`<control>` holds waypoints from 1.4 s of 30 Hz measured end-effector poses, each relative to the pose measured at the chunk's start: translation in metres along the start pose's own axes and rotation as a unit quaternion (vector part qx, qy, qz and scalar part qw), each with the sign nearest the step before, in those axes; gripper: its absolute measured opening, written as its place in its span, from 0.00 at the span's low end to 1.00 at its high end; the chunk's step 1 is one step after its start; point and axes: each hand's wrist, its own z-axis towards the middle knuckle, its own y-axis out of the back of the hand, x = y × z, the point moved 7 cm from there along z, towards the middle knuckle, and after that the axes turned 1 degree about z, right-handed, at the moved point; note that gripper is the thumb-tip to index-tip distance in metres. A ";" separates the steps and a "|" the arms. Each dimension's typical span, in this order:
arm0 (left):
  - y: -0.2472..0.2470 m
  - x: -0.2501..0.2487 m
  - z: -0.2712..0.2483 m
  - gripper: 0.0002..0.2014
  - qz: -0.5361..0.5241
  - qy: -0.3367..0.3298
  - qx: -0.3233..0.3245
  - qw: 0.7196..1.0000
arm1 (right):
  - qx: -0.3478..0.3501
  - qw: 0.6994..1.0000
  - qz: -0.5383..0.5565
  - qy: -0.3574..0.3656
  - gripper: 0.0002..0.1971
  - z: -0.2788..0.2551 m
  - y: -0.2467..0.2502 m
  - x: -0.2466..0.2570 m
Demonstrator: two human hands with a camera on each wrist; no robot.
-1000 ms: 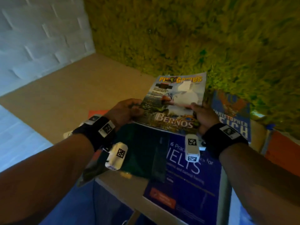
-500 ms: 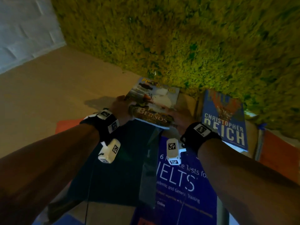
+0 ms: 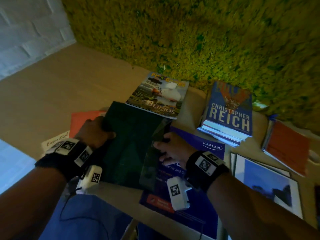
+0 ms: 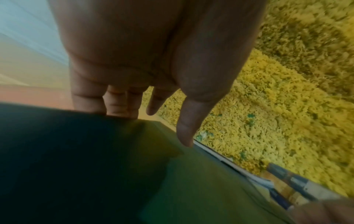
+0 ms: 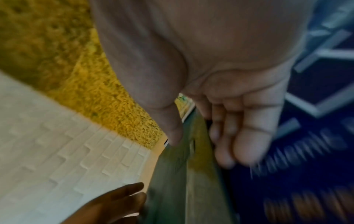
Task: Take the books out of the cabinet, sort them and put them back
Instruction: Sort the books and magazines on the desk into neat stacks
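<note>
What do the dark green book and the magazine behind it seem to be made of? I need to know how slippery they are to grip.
The dark green book, held by the left hand and right hand, looks matte, perhaps cloth or uncoated board: it shows no glare. The magazine looks like thin glossy paper, with a printed photo cover and a slim page edge.

Glossy paper magazine (image 3: 158, 96), matt dark green book (image 3: 128, 144), smooth beige tabletop (image 3: 69, 87), rough mossy wall (image 3: 190, 32).

Dark green book (image 3: 128, 144) title perhaps unreadable, blurred
</note>
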 end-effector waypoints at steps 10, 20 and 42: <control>0.010 -0.033 -0.109 0.46 -0.159 -0.056 0.015 0.985 | 0.086 0.967 0.228 0.069 0.04 -0.089 -0.006 -0.012; -0.055 -0.283 -0.250 0.35 -0.361 -0.362 0.157 0.845 | -0.208 0.901 -0.036 0.380 0.18 -0.230 0.154 0.026; -0.271 -0.273 -0.262 0.42 -0.111 -0.230 0.256 0.932 | -0.291 0.902 -0.319 -0.033 0.41 -0.176 0.238 -0.272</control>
